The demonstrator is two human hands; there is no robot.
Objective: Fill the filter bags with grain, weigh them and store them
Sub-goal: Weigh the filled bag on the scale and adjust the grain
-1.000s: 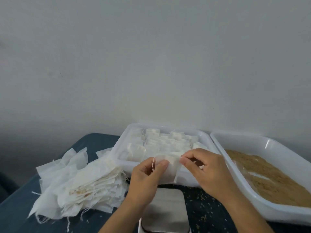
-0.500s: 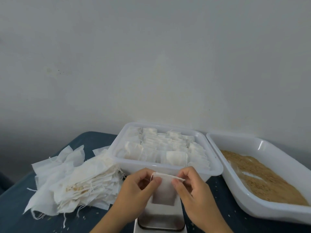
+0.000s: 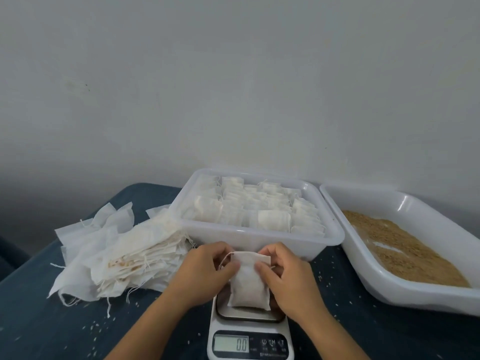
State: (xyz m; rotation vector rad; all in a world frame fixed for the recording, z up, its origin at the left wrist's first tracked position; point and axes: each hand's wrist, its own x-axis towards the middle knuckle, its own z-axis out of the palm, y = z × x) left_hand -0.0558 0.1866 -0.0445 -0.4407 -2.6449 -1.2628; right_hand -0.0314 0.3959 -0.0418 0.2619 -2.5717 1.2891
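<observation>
Filled filter bag (image 3: 248, 284): hanging over scale (image 3: 250, 333) platform, reading 0.0. Left hand (image 3: 205, 271), right hand (image 3: 288, 276) pinching upper corners. Likely light, soft, sagging; best holding near drawstring top, avoiding thin fabric tearing.

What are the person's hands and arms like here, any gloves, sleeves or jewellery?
Both are bare. The left hand and the right hand wear no gloves, and no ring, watch or bracelet shows. The forearms are uncovered down to the bottom edge of the picture, with no sleeve in sight. Fingernails look short and plain.
</observation>
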